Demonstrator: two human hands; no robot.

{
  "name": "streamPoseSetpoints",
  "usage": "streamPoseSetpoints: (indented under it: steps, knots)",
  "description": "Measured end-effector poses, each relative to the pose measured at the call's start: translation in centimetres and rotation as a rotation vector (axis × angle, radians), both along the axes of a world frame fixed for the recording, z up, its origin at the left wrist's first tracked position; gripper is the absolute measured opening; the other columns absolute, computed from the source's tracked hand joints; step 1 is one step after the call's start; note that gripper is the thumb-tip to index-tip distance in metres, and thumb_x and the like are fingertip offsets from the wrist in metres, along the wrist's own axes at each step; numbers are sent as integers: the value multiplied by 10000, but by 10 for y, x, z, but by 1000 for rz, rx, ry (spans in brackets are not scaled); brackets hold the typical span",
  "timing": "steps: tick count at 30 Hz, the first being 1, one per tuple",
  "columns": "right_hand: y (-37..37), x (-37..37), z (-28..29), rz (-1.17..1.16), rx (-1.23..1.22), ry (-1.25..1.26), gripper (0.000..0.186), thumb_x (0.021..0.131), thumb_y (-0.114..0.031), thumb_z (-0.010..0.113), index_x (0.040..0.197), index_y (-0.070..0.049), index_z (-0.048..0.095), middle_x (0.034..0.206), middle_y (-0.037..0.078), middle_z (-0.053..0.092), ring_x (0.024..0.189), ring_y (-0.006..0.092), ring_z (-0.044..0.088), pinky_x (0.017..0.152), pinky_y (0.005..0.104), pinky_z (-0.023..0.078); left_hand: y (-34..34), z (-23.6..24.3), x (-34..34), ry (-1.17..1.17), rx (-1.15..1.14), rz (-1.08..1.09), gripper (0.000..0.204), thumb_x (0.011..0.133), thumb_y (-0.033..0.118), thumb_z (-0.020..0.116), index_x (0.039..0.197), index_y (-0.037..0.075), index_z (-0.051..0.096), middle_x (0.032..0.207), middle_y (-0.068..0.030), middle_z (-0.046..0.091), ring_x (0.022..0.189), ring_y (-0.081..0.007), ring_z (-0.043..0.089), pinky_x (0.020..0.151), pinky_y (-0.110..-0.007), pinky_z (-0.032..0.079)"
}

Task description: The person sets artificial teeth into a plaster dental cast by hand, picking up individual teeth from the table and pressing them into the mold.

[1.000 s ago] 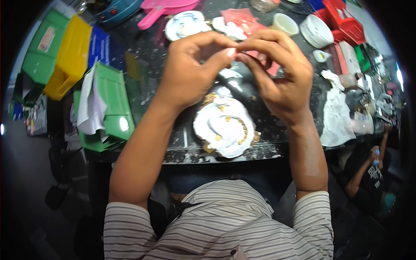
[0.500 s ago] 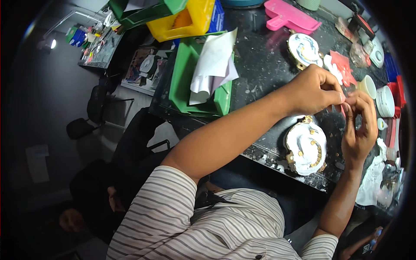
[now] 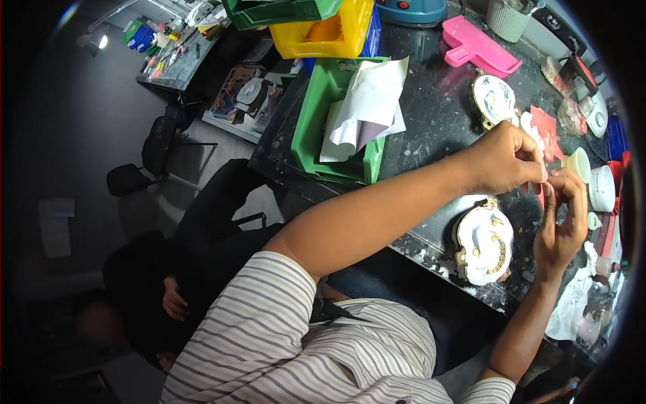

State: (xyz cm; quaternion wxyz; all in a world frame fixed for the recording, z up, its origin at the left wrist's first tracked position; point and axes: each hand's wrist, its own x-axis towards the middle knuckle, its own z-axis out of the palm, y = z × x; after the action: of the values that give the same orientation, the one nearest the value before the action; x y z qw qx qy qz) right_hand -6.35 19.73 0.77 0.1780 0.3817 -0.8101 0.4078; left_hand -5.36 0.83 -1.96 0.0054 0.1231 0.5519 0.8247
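Observation:
My left hand (image 3: 505, 160) is closed in a pinch, thumb against fingers, over the right part of the dark bench. Its fingertips meet those of my right hand (image 3: 562, 222), which is pinched too. Whatever small thing lies between them is hidden; a bit of reddish material shows just under the fingertips. Below my left hand rests a brass-rimmed dental flask half (image 3: 486, 246) filled with white plaster, with a curved row of yellowish tooth shapes. Beyond the hand lies a second plaster-filled flask half (image 3: 494, 99). A crumpled red sheet (image 3: 548, 131) is close to my left knuckles.
A green bin (image 3: 309, 128) holds white papers (image 3: 373, 101); a yellow bin (image 3: 323, 44) is behind it. A pink dustpan (image 3: 481, 50) lies at the back. White tubs (image 3: 601, 188) and crumpled white paper (image 3: 570, 306) line the right. Another person (image 3: 176, 299) sits at the lower left.
The whole view has shifted, so the bench things appear farther right and slightly lower. Both hands keep their fingertips together, with little change in their pinch.

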Motion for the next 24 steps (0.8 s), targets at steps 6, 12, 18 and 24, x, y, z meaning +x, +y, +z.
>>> streamPoseSetpoints:
  steps: [6,12,18,24]
  knots:
    - [6,-9,-12,22,-142,-85,33,1005,13,624,1034,28,622,1111,116,641,929,120,598,813,254,489,0,0,-3,12,-29,20,100,866,34,696,842,-47,750,805,-106,743,652,-121,675,623,-255,551]
    - [3,-4,-5,19,-88,-75,83,977,1,673,1045,23,630,1110,102,646,833,91,540,756,236,449,0,-2,-2,-14,45,17,115,881,54,696,866,-45,752,817,-103,745,694,-119,682,641,-259,550]
    - [1,-2,-1,24,-26,19,115,941,30,702,1048,19,660,1079,84,657,757,77,498,695,225,416,3,-6,-4,2,-31,-4,119,897,54,682,888,-38,756,833,-99,750,710,-118,679,655,-266,549]
    - [0,-2,-8,-15,-89,-75,115,941,48,693,1049,17,667,1066,67,680,790,58,592,679,202,454,5,-10,-4,73,-136,106,91,872,41,710,882,-33,761,825,-87,748,703,-102,662,650,-254,534]
